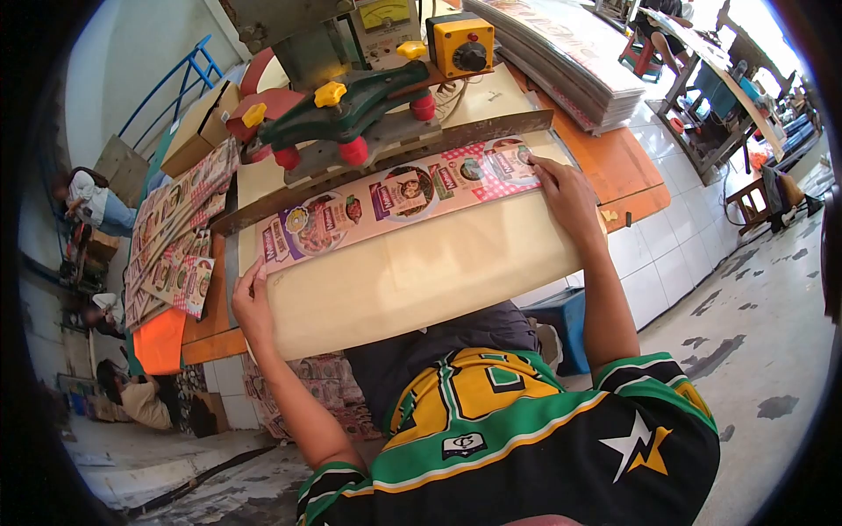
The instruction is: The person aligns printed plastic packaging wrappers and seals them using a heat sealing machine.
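Observation:
A long printed packaging strip (351,213) with food pictures lies across the cream work surface (412,272), along the metal bar of a machine. My left hand (254,309) is closed at the strip's lower left corner, thumb and fingertips pinching its edge. At the other end, my right hand (566,195) grips the right edge, thumb on top. Just beyond the strip is the machine's dark green clamp frame (360,118), with yellow knobs and red round feet. A yellow control box (460,46) with a black dial sits above it.
Printed strips lie in a loose pile (175,232) on the left, beside an orange piece (160,340). A tall stack of printed sheets (570,66) stands at the back right. A blue container (561,329) is below the table edge. Other people are at the far left and upper right.

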Tool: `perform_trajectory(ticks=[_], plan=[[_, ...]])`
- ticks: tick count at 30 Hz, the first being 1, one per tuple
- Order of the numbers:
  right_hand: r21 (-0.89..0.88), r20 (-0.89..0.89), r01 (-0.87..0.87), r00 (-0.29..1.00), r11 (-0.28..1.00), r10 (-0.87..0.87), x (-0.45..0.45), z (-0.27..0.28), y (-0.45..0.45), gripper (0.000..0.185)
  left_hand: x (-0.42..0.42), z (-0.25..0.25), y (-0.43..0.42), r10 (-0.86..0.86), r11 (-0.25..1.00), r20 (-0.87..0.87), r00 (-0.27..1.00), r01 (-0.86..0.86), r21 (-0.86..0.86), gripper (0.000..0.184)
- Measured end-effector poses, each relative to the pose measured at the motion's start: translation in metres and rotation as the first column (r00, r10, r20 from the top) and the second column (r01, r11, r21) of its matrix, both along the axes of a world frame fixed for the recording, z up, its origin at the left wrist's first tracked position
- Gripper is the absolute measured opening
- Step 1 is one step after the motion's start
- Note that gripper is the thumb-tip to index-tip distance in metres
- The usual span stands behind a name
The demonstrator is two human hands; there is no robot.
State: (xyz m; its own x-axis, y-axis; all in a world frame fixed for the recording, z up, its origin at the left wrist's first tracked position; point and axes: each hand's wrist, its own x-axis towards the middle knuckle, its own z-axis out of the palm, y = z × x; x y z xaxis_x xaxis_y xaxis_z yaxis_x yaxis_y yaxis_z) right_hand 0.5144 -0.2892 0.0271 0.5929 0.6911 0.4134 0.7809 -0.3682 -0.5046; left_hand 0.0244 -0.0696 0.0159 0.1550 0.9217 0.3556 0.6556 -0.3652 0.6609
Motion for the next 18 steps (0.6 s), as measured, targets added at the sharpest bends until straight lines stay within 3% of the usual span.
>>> perform_trajectory(ticks=[18], plan=[[-0.007, -0.015, -0.017, 1.0, 1.0, 0.017, 0.003, -0.0023, 0.0009, 0.029, -0.0012, -0.0017, -0.0002, -0.008, 1.0, 0.014, 1.0, 0.008, -0.008, 0.029]])
